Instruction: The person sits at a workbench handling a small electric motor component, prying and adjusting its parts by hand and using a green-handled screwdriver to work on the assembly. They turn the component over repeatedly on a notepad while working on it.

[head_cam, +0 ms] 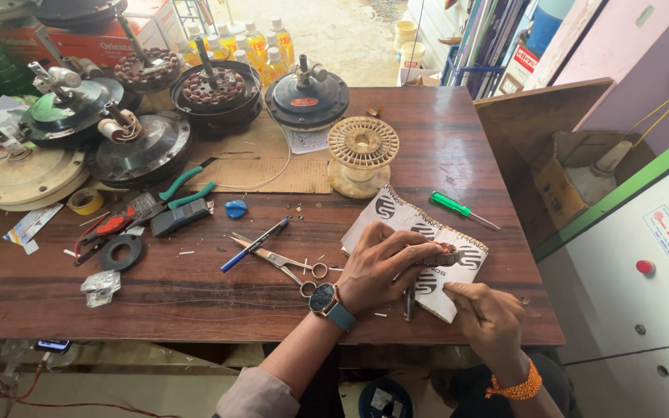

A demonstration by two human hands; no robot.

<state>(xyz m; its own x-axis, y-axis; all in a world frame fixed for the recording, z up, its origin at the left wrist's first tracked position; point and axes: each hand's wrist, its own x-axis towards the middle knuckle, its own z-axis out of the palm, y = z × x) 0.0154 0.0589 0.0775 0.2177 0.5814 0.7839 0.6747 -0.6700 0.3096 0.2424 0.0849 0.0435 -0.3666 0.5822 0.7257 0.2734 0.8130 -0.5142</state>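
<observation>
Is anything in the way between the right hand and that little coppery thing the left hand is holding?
Nothing visible. The left hand pinches the small coppery part over the printed paper. The right hand sits just below it on the paper, with only bare paper between them.

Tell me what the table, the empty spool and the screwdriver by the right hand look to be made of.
Table: dark reddish-brown wood or wood laminate, judging by grain streaks and a dull, scuffed surface.
Empty spool: probably cream plastic; its flange has moulded radial ribs and a matte look.
Screwdriver: translucent green handle, likely plastic, with a thin grey shaft that looks like metal.
</observation>
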